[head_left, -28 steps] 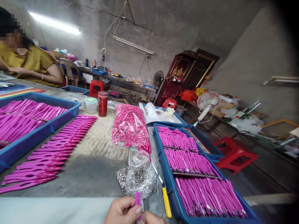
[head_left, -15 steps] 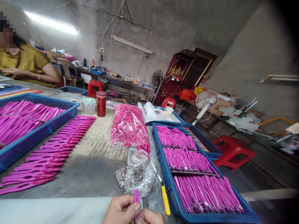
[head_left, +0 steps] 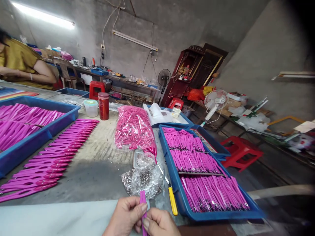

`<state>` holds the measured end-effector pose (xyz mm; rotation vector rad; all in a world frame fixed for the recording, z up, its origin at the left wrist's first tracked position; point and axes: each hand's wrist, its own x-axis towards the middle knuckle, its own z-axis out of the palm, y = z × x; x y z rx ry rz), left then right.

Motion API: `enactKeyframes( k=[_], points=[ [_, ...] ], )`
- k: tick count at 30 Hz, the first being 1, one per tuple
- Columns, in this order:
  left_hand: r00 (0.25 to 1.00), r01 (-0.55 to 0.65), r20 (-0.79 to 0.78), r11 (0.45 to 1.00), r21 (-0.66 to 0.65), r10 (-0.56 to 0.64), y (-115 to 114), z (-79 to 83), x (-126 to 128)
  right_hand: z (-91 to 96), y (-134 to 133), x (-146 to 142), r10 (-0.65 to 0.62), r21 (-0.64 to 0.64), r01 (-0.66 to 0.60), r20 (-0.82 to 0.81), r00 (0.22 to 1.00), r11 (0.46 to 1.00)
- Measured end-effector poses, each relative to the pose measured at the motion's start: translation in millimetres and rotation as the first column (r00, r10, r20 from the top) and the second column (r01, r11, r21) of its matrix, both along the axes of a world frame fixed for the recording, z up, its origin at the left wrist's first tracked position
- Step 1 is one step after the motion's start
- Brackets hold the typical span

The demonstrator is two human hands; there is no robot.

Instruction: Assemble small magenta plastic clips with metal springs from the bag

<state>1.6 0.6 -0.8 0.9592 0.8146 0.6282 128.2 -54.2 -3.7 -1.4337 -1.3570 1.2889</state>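
Compared with a moment ago, both hands now show more fully. The left hand [head_left: 126, 214] and right hand [head_left: 159, 224] pinch one pink strip [head_left: 142, 200] between them, upright, just before the bag of small metal parts [head_left: 142, 180] on the bench [head_left: 98, 177].

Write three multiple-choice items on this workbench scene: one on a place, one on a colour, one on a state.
1. Where does the yellow-handled tool lie?
A. inside the left tray
B. on the table beside the right blue tray
C. on the red stool

2. What colour is the lidded canister?
A. red
B. green
C. white

3. How is the small pink piece held?
A. lying loose on the table
B. by the left hand alone
C. pinched between left hand and right hand

Answers: 1 B, it lies along the tray's near left wall; 2 A, body and lid are red; 3 C, fingers of both hands close on it.
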Motion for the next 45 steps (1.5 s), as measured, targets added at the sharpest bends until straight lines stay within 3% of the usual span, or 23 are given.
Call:
enactKeyframes(
  k=[6,14,19,25,27,30,33,40,45],
  points=[
    [0.999,-0.014,-0.038,1.0,-0.006,0.014,2.7,17.7,0.7,19.7,0.1,-4.1,-0.059,-0.063,0.055,-0.057,0.997,0.996],
    [0.998,-0.043,-0.048,0.999,0.007,0.043,6.1,9.3,5.8,38.6,2.1,-5.9,-0.08,-0.091,0.069,-0.122,0.989,0.993],
    [0.997,-0.046,-0.062,0.999,0.028,0.048,8.2,22.2,8.1,40.2,4.5,-6.0,-0.072,-0.072,0.065,-0.101,0.992,0.995],
    [0.994,-0.047,-0.085,0.979,0.198,0.065,10.8,32.9,6.4,39.6,8.8,-1.2,-0.036,0.02,0.036,0.012,0.999,0.999],
    [0.989,-0.071,-0.101,0.939,0.335,0.111,14.0,32.0,5.1,40.3,11.6,0.4,-0.036,0.083,0.028,0.089,0.995,0.996],
    [0.977,-0.06,-0.138,0.836,0.546,0.16,20.7,30.1,2.5,38.8,16.5,1.6,-0.056,0.157,0.025,0.195,0.979,0.987],
    [0.977,-0.026,-0.14,0.745,0.666,0.16,27.4,26.3,0.5,33.0,22.1,2.0,-0.065,0.209,0.011,0.256,0.965,0.978],
    [0.977,-0.031,-0.091,0.555,0.831,0.191,33.1,16.4,0.1,20.9,30.5,3.8,-0.095,0.334,-0.013,0.306,0.947,0.943],
    [0.976,-0.005,-0.106,0.504,0.864,0.191,33.1,13.4,-1.2,19.2,29.0,5.1,-0.093,0.361,-0.04,0.344,0.934,0.932]
  ],
)
